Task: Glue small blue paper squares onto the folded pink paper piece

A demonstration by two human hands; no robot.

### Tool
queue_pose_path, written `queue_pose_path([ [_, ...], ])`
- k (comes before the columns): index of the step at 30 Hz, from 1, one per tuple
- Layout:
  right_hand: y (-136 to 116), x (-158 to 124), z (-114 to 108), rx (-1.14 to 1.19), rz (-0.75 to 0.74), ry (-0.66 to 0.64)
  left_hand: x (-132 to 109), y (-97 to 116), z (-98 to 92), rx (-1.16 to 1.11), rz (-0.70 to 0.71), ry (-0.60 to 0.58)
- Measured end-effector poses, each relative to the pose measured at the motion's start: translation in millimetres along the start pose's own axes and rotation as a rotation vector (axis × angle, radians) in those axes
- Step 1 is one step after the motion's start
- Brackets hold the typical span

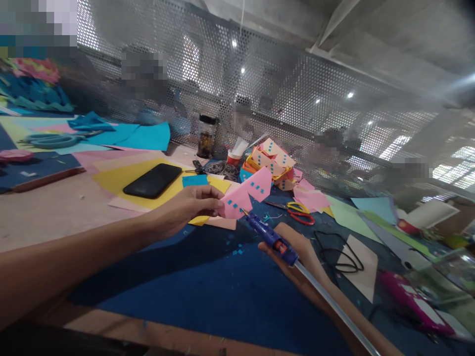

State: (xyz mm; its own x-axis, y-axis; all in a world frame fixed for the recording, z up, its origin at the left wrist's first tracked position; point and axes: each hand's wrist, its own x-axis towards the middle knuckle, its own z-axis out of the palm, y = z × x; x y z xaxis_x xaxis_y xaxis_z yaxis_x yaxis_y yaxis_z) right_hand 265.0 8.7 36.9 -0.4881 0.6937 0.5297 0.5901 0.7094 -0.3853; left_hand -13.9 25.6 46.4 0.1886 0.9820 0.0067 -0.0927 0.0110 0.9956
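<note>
Between the thumb and fingers of my left hand (202,200) is a notched piece of pink paper (247,193) with small blue squares on it. My right hand (297,252) is closed around a blue glue gun (267,232). A long clear glue stick (330,301) sticks out of the gun's rear end. The nozzle tip meets the lower edge of the pink paper, beside a blue square; I cannot tell if it touches. Tiny blue paper squares (238,250) lie loose on the dark blue mat (193,291) below.
A black phone (153,180) rests on yellow paper at the left. Behind stand a glass jar (207,136) and a heap of dotted folded paper pieces (270,160). Scissors (300,212), a black cord (343,257) and a magenta object (415,304) are at the right.
</note>
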Motion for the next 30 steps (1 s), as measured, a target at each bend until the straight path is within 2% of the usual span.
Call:
queue_pose_path([
  [10,2.5,0.1,0.4,-0.053,-0.045,-0.027,-1.2,1.5,1.2,-0.019,-0.010,-0.006],
  [21,1.7,0.6,-1.1,-0.024,-0.094,0.030,1.9,-0.6,-2.1,-0.018,0.006,-0.011],
  [25,-2.2,1.3,-0.9,0.004,-0.046,0.008,2.0,-1.4,-1.8,-0.021,0.008,-0.011],
  [30,0.7,1.0,-1.8,0.044,-0.084,-0.034,2.9,-2.6,-2.6,-0.003,0.009,-0.008],
])
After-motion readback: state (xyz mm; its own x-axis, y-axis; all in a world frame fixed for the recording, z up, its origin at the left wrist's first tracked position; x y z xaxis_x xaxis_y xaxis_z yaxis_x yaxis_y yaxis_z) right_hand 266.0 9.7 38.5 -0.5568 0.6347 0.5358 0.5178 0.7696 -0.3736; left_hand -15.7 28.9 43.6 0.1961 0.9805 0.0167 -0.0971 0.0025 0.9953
